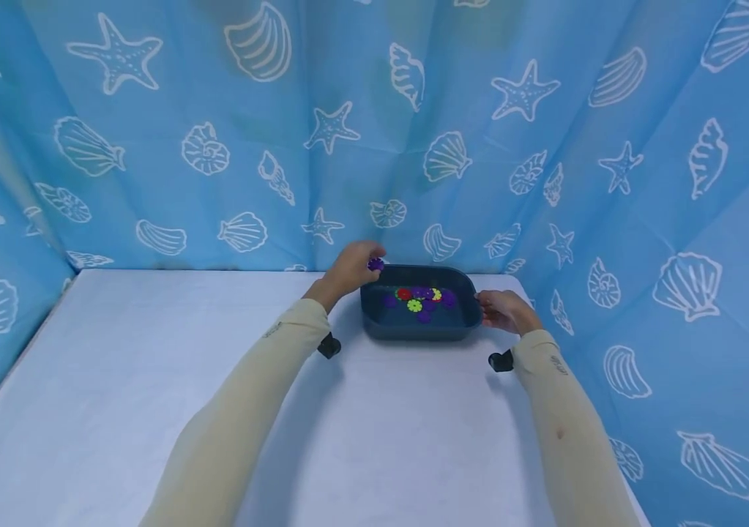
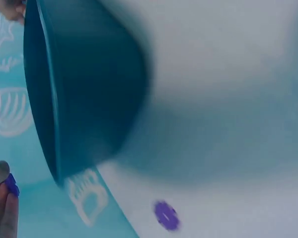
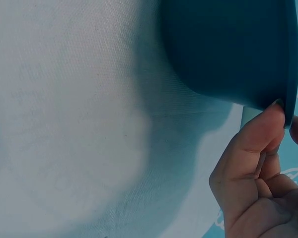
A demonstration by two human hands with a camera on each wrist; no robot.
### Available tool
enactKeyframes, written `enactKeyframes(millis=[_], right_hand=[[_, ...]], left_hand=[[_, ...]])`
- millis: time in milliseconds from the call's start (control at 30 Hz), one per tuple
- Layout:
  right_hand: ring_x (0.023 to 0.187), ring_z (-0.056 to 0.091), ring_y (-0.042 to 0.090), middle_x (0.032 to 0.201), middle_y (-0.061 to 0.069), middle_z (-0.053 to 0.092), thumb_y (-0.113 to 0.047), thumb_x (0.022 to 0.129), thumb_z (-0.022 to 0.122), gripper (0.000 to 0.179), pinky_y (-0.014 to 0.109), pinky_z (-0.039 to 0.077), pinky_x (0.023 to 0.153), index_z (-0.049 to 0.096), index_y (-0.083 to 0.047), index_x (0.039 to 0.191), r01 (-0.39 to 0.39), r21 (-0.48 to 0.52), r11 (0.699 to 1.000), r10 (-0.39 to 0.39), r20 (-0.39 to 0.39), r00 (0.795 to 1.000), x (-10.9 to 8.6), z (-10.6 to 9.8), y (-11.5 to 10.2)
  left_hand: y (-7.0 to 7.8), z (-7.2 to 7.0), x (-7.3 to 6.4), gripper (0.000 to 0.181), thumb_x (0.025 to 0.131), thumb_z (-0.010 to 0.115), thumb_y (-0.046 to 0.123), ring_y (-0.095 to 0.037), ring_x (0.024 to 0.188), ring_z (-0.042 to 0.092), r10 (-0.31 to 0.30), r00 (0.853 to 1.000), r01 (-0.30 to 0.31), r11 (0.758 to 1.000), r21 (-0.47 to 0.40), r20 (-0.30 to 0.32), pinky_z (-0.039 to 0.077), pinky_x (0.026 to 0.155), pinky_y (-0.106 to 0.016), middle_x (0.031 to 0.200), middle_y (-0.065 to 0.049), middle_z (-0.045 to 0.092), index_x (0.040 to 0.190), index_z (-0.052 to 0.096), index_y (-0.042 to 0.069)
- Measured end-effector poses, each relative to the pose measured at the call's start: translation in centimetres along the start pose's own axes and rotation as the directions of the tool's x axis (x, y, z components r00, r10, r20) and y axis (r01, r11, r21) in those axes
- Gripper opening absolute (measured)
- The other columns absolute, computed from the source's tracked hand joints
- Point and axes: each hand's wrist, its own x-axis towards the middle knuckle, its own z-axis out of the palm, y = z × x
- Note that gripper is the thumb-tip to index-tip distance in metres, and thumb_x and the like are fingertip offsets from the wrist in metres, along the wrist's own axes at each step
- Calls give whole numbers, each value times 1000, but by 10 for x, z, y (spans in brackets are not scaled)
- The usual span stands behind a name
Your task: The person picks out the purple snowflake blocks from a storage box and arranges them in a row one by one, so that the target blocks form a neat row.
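Note:
A dark blue-grey plastic basin (image 1: 416, 333) stands at the table's far edge, with several notched plastic discs (image 1: 415, 306) inside, purple, red and yellow. My left hand (image 1: 350, 268) is over its left rim and pinches a purple notched disc (image 1: 376, 263) between thumb and fingers. The same disc (image 2: 12, 184) shows at the edge of the left wrist view. With thumb and fingers, my right hand (image 1: 507, 310) grips the basin's right rim, seen closely as the hand (image 3: 260, 173) in the right wrist view.
Another purple disc (image 2: 166, 215) lies on the white table beside the basin in the left wrist view. Behind the white tabletop (image 1: 407, 424) hangs a blue curtain (image 1: 361, 176) with white shells and starfish, which also runs along the right side.

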Motion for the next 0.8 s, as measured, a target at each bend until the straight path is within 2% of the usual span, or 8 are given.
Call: enactKeyframes(millis=[167, 267, 400, 533, 633, 800], right_hand=[[76, 55, 16, 98, 10, 52, -27, 101, 49, 41, 24, 56, 70, 45, 0, 131, -21, 2, 1000, 21, -29, 999, -2, -1, 3], [78, 55, 17, 99, 10, 53, -27, 101, 49, 42, 24, 56, 70, 44, 1, 132, -18, -7, 1000, 18, -34, 999, -1, -2, 4], [80, 56, 17, 102, 11, 53, -27, 101, 49, 45, 25, 56, 71, 43, 2, 135, -21, -6, 1000, 20, -32, 999, -1, -3, 5], [80, 56, 18, 103, 12, 52, -27, 101, 49, 45, 26, 56, 73, 42, 2, 135, -23, -3, 1000, 23, -24, 999, -3, -3, 3], [80, 55, 18, 103, 12, 52, -26, 101, 49, 43, 26, 56, 72, 43, 2, 133, -16, -3, 1000, 16, -11, 1000, -3, -2, 2], [82, 54, 18, 102, 11, 51, -26, 100, 49, 40, 25, 56, 71, 45, 1, 129, -4, -5, 1000, 4, -1, 1000, -1, 2, 0]], left_hand=[[-24, -11, -15, 41, 88, 71, 4, -25, 112, 58, -63, 998, 63, 998, -19, -13, 49, 97, -37, 122, -12, 61, 127, 59, 2], [-42, -14, -27, 41, 88, 71, 5, -26, 111, 58, -122, 993, 122, 993, -8, -4, 49, 97, -38, 119, -12, 61, 127, 59, 2], [-67, -14, -45, 40, 88, 71, 5, -28, 112, 56, -191, 981, 190, 981, 40, 20, 48, 98, -40, 117, -12, 61, 126, 60, 1], [-90, -12, -59, 41, 86, 72, 4, -30, 112, 57, -214, 976, 212, 975, 72, 32, 48, 98, -41, 116, -14, 63, 125, 61, -1], [-100, -10, -65, 40, 85, 73, 2, -30, 112, 58, -215, 976, 212, 974, 80, 28, 48, 98, -41, 115, -14, 64, 124, 62, -1], [-105, -9, -70, 41, 84, 73, 1, -30, 112, 59, -231, 973, 229, 971, 64, 24, 48, 99, -41, 116, -14, 65, 123, 62, 0]])
